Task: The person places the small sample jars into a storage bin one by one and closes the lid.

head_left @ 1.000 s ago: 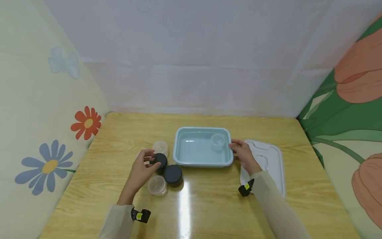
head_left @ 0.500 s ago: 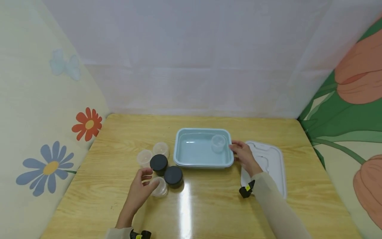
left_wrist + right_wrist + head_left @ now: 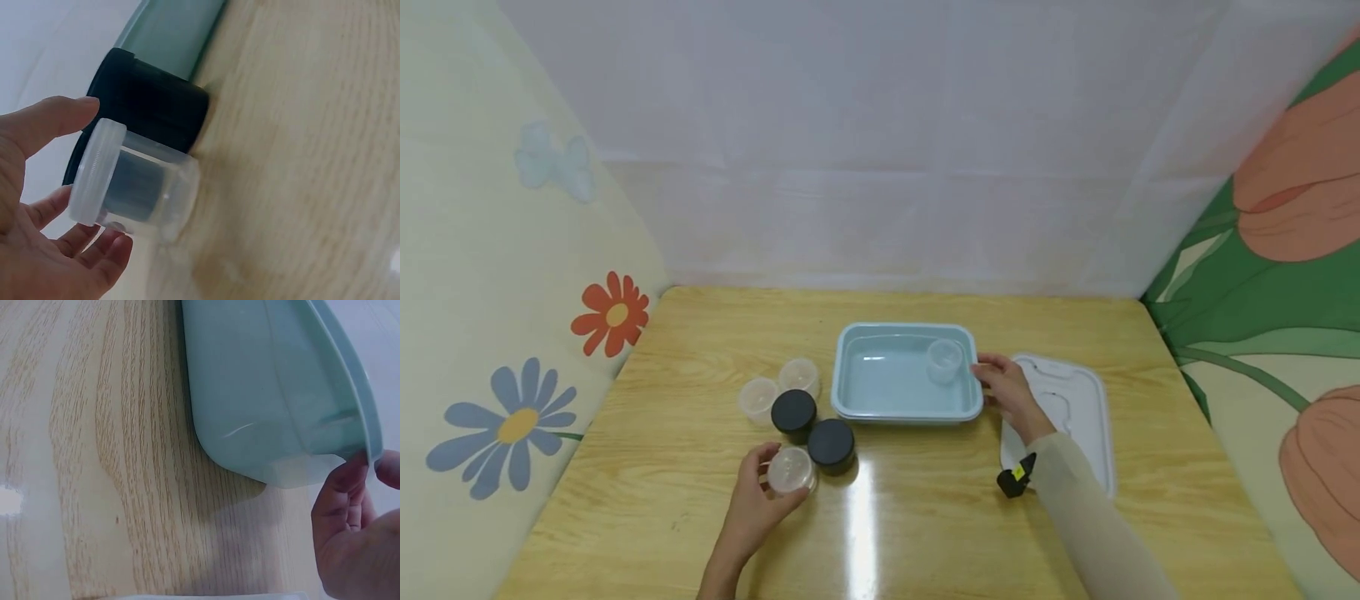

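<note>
Clear, ribbed plastic is what my left hand point(image 3: 752, 504) has its grip on: a small round jar with a lid point(image 3: 791, 472), standing on the glossy, yellow-grained wooden bench point(image 3: 925, 517) with my thumb and fingers curled round its sides. From the head view, two squat black-lidded jars point(image 3: 831, 442) stand just behind it, touching each other, and two more clear jars point(image 3: 758, 397) sit beyond those. To their right lies a pale blue rectangular tub point(image 3: 880, 379) with rounded corners, one clear jar in the tub point(image 3: 944, 359) at its far right corner. My right hand point(image 3: 1007, 390) pinches the tub's right rim. Just beside that hand lies a white flat lid point(image 3: 1075, 408), partly hidden by my forearm.

From the left wrist, the translucent jar point(image 3: 134, 187) shows its knurled lid edge, my thumb point(image 3: 47, 122) on one side and fingertips point(image 3: 103, 250) on the other; a black jar point(image 3: 147, 109) presses close behind it, with the tub's edge past that.

From the right wrist, the tub's smooth blue wall point(image 3: 262, 394) curves to the bench, and my fingers point(image 3: 340, 506) hold its lip, thumb over the rim.
</note>
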A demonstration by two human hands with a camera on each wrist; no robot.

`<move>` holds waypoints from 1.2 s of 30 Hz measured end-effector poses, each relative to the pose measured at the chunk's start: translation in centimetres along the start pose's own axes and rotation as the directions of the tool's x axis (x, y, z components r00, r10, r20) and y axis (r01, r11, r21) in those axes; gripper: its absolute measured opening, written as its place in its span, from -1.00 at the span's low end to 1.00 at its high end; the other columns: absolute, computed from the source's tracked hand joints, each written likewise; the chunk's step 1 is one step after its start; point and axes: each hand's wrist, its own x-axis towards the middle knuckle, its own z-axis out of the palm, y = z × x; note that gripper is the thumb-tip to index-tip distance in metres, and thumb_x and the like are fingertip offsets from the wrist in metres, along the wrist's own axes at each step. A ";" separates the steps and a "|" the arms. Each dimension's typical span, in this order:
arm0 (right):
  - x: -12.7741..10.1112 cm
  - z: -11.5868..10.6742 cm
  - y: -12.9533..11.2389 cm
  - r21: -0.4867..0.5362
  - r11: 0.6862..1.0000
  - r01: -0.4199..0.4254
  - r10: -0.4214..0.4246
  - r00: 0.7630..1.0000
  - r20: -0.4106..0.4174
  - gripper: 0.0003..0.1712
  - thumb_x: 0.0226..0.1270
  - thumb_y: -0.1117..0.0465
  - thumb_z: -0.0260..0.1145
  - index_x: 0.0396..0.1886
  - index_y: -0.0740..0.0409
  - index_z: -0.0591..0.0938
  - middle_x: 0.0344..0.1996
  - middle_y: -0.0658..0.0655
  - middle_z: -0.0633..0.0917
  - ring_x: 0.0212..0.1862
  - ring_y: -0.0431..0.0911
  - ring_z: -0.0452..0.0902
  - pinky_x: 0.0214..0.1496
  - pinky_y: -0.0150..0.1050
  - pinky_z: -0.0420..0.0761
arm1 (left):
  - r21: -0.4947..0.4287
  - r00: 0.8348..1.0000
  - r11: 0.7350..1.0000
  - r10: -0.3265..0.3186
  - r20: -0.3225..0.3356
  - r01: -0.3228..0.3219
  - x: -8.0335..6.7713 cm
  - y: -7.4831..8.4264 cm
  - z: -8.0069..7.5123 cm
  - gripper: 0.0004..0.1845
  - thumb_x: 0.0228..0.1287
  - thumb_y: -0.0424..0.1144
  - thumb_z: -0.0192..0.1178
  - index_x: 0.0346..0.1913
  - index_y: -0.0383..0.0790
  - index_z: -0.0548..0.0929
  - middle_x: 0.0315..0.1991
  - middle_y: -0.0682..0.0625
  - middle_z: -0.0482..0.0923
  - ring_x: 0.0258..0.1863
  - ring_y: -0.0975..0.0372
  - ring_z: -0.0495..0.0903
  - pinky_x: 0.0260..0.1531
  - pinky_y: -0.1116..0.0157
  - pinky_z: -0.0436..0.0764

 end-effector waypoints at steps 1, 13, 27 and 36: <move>0.0 0.0 0.0 -0.003 1.000 -0.002 0.002 1.000 0.000 -0.50 0.41 0.19 0.16 0.31 0.10 0.37 0.08 0.12 0.55 -0.10 -0.14 0.49 -0.25 -0.33 0.52 | 0.001 1.000 1.000 0.001 -0.003 -0.001 -0.1 -0.1 0.1 -0.19 -0.10 -0.39 0.47 0.23 -0.45 0.26 0.15 -0.31 0.34 0.06 -0.04 0.38 -0.08 0.28 0.46; 0.0 0.0 -0.1 -0.002 1.000 0.000 0.000 1.000 0.000 -0.47 0.40 0.18 0.17 0.33 0.11 0.35 0.05 0.09 0.55 -0.12 -0.14 0.48 -0.27 -0.35 0.52 | -0.063 0.999 0.998 -0.024 -0.030 0.022 0.2 -1.8 1.2 -0.20 -0.12 -0.49 0.43 0.24 -0.44 0.26 0.11 -0.28 0.37 0.05 0.01 0.41 0.00 0.31 0.52; 0.2 -0.3 0.2 -0.007 1.000 -0.006 0.006 1.000 -0.002 -0.48 0.40 0.17 0.17 0.32 0.10 0.36 0.05 0.08 0.55 -0.16 -0.18 0.49 -0.29 -0.37 0.53 | -0.085 0.999 0.996 -0.008 -0.040 0.005 -0.4 -2.1 1.8 -0.18 -0.15 -0.44 0.48 0.23 -0.45 0.29 0.10 -0.27 0.37 0.00 0.09 0.44 -0.11 0.50 0.53; 0.1 0.0 0.1 0.016 1.000 0.000 0.000 1.000 0.004 -0.50 0.38 0.23 0.18 0.29 0.13 0.37 -0.13 -0.01 0.58 -0.25 -0.22 0.50 -0.36 -0.37 0.51 | -0.059 0.997 0.998 -0.038 -0.068 0.034 -0.4 -1.9 1.6 -0.18 -0.13 -0.46 0.47 0.25 -0.41 0.28 0.14 -0.27 0.35 0.08 -0.02 0.43 0.01 0.28 0.58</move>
